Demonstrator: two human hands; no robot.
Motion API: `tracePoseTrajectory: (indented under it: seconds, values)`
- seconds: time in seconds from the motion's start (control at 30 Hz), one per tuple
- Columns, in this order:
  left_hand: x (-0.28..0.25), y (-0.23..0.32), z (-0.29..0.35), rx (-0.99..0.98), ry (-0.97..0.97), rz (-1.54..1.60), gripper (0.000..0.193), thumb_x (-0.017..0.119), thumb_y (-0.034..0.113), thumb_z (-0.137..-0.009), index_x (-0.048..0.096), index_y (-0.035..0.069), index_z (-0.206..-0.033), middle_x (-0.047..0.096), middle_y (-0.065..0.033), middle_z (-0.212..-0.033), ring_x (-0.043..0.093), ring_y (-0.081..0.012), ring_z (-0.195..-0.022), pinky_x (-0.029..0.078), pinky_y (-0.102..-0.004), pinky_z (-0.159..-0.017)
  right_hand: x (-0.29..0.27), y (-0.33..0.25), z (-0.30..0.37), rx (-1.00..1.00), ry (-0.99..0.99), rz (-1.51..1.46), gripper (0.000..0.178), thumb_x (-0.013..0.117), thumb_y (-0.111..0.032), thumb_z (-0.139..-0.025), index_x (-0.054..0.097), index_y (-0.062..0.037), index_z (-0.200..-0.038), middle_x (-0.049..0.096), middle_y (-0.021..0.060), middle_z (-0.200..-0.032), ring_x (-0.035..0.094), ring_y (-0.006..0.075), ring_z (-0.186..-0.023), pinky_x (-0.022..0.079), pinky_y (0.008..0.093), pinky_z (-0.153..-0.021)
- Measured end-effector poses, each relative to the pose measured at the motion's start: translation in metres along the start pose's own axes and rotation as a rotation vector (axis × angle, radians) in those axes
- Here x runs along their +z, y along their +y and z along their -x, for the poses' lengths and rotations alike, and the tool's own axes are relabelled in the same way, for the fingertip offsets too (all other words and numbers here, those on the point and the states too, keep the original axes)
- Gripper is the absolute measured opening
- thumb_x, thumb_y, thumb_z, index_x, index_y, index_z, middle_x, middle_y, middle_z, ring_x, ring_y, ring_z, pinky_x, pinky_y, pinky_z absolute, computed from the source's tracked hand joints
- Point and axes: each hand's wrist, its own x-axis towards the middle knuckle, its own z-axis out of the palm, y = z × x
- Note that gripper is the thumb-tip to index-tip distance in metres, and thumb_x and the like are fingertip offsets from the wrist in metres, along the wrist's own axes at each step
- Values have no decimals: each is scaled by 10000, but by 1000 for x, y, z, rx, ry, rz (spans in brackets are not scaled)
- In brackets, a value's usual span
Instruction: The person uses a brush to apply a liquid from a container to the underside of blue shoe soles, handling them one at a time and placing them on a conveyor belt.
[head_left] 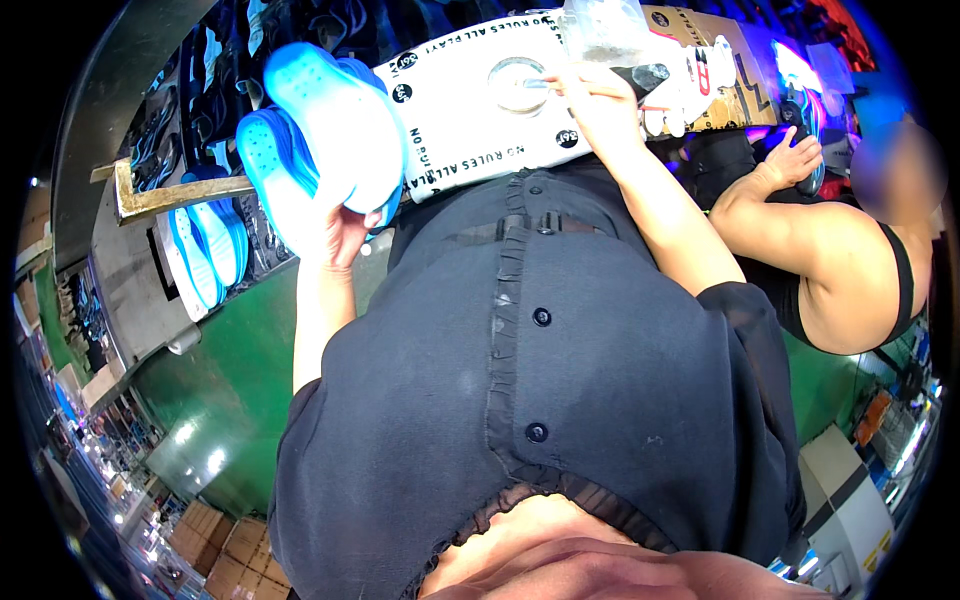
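My left hand grips the near end of a light-blue shoe sole, its fingers closed round the edge. More blue soles lie beside and partly under it. Above the white printed board, my right hand pinches a slim brush-like tool. That tool's pale tip reaches into a shallow, clear round dish. The dish stands on the white board; the tool's exact kind is hard to make out.
A clear plastic bag and a black-tipped object lie beyond my right hand. Brown cardboard continues rightward. At right, a co-worker's hand touches a dark shoe. Another blue sole pair rests at left, near a metal-edged bar.
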Motion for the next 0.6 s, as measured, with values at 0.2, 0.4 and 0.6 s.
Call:
tracePoseTrajectory:
  seconds: [0.2, 0.4, 0.6]
  values:
    - [68, -14, -22, 429, 118, -599, 588, 617, 92, -791, 270, -4, -1256, 511, -170, -1105, 608, -234, -848, 555, -283, -592, -12, -33, 6, 105, 94, -287, 249, 515, -179, -888, 652, 29, -874, 653, 98, -850, 550, 90, -644, 437, 206, -612]
    - [99, -20, -27, 596, 165, -799, 574, 622, 64, -783, 280, -6, -1238, 542, -164, -1018, 597, -181, -750, 509, -259, -597, -1, -80, 23, -214, -100, -22, 269, 476, -165, -913, 629, 56, -892, 611, 80, -770, 514, 98, -648, 418, 215, -612]
    - [91, -29, -34, 759, 84, -868, 558, 642, 80, -782, 296, 12, -1215, 533, -157, -1036, 593, -203, -835, 512, -300, -702, 11, -79, 25, -321, -60, -35, 106, 584, -49, -809, 662, 23, -815, 647, 95, -724, 604, 184, -653, 469, 263, -602]
